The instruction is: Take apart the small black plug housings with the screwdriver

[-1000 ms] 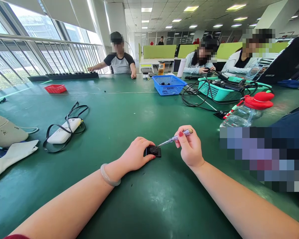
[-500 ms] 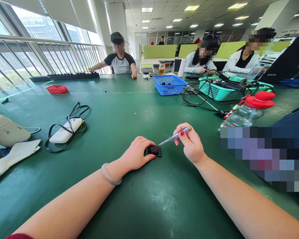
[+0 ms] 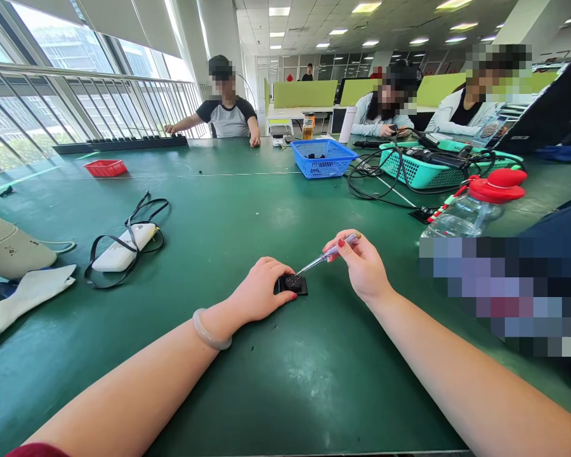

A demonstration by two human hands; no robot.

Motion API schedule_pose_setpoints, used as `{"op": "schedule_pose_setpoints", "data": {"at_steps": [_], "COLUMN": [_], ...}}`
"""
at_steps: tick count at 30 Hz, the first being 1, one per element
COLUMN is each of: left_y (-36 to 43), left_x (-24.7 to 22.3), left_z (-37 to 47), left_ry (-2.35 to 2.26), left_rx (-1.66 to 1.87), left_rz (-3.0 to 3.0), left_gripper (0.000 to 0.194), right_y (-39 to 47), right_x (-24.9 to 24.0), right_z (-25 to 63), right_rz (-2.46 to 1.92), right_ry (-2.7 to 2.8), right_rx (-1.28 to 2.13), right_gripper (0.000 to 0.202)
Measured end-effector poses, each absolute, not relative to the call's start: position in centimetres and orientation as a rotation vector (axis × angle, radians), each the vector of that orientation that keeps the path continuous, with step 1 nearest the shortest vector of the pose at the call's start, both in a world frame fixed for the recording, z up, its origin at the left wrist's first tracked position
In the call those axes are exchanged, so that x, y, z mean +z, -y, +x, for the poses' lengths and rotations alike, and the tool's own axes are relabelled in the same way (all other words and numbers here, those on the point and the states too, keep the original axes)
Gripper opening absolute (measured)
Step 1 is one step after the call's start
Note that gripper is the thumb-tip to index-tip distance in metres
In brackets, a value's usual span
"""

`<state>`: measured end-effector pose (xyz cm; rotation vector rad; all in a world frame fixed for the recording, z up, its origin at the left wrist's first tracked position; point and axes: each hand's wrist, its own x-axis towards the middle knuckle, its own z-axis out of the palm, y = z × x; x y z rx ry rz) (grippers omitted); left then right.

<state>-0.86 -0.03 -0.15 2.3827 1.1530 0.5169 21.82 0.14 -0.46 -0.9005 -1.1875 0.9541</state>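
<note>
Low on the green table (image 3: 261, 393) sits a small black part (image 3: 292, 284), round-topped on a flat base; a thin, pale-handled screwdriver (image 3: 324, 256) slants down, tip at its far edge.

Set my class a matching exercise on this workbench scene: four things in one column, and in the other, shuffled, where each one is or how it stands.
Things
1. screwdriver
2. small black part
3. red tray
4. clear bottle

Places and states
A. topped with a red lid
B. between the thumb and fingers of the left hand, on the green table
C. towards the far left of the table, on the railing side
D. held slanted in the right hand, tip pointing down

Right pairs: 1-D, 2-B, 3-C, 4-A
</note>
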Motion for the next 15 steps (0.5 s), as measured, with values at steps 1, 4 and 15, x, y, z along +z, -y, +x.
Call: {"op": "schedule_pose_setpoints", "data": {"at_steps": [1,4,15], "left_y": [0.02,0.0,-0.02], "left_x": [-0.15,-0.1,-0.07], "left_z": [-0.86,-0.84,-0.83], "left_ry": [-1.152,-1.154,-1.143], "left_rx": [0.515,0.507,0.513], "left_rz": [2.382,2.378,2.359], "left_gripper": [0.029,0.028,0.026], "right_y": [-0.17,-0.24,0.21], "right_x": [-0.49,-0.63,-0.52], "right_z": [21.83,21.84,21.57], "right_rz": [-0.899,-0.902,-0.903], "right_ry": [1.177,1.147,1.116], "right_rx": [0.957,0.965,0.835], "right_gripper": [0.042,0.043,0.043]}}
